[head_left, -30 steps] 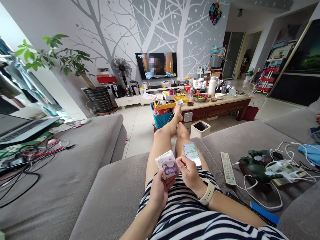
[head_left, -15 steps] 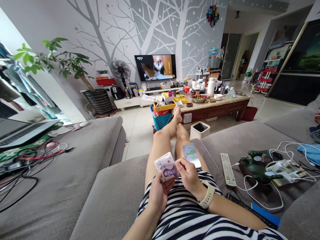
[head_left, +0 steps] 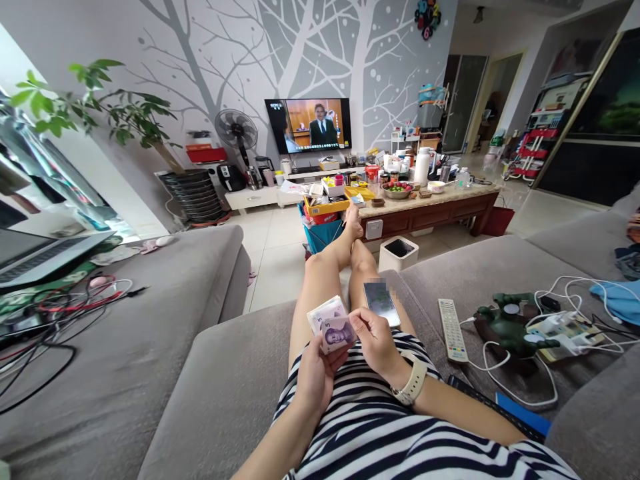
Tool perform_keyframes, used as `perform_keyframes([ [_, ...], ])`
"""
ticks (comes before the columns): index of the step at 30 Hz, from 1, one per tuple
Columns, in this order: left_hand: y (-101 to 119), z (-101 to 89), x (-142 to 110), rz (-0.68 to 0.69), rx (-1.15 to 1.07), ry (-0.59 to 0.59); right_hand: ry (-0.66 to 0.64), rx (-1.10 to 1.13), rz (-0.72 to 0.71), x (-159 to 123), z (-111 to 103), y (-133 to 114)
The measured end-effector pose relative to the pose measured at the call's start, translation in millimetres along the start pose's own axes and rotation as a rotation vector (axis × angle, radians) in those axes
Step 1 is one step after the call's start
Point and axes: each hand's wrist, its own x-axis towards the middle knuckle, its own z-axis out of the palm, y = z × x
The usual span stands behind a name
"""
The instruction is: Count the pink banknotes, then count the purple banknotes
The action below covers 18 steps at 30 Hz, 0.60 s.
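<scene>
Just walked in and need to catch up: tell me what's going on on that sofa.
A person sits on the grey sofa with legs stretched out. The left hand grips a stack of banknotes, and the right hand pinches the edge of the top note. A phone lies on the thigh with its screen lit. A remote control lies on the cushion to the right.

"5" on the top banknote of the stack

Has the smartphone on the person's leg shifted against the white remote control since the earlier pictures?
No. The smartphone lies just as far left of the white remote control; only the camera moved.
</scene>
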Motion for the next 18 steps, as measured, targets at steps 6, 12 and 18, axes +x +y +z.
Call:
perform_keyframes([
  [6,-0.6,-0.5,0.1,-0.013,-0.025,0.005,0.007,0.013,0.014,-2.0,-0.2,3.4],
  [12,-1.7,-1.0,1.5,-0.008,-0.044,-0.004,0.010,0.005,0.019,-2.2,-0.4,4.4],
  [18,-1.2,-0.1,0.5,-0.014,-0.033,0.016,0.005,-0.001,0.017,-2.2,-1.2,1.5],
])
